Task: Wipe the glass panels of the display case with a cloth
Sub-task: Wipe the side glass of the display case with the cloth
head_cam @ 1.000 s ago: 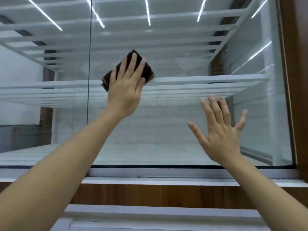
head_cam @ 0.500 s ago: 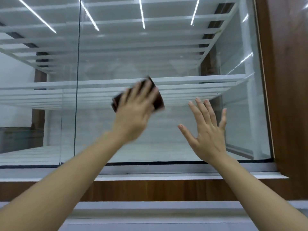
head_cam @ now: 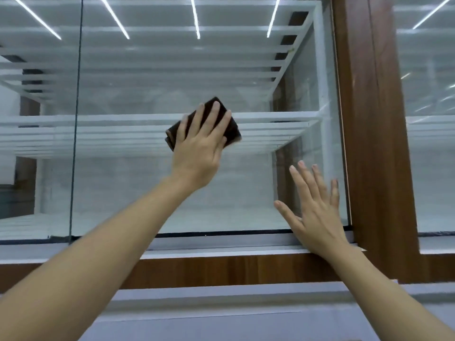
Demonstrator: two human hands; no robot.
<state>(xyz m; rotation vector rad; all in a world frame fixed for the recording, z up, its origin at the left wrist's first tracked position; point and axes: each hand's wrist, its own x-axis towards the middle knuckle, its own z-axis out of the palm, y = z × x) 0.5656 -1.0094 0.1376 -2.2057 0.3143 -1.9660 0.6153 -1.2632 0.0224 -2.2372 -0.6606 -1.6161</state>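
Note:
A folded dark brown cloth is pressed flat against the glass panel of the display case, at mid height. My left hand lies spread over the cloth and covers most of it. My right hand is open with fingers apart, palm toward the glass at the panel's lower right corner, holding nothing. White shelves show behind the glass.
A brown wooden post stands right of the panel, with another glass panel beyond it. A vertical seam splits the glass on the left. A wooden ledge and a grey sill run below.
My left hand slid the cloth down the glass, then to the right. My right hand stayed open near the lower right. The view has shifted right, showing the wooden post.

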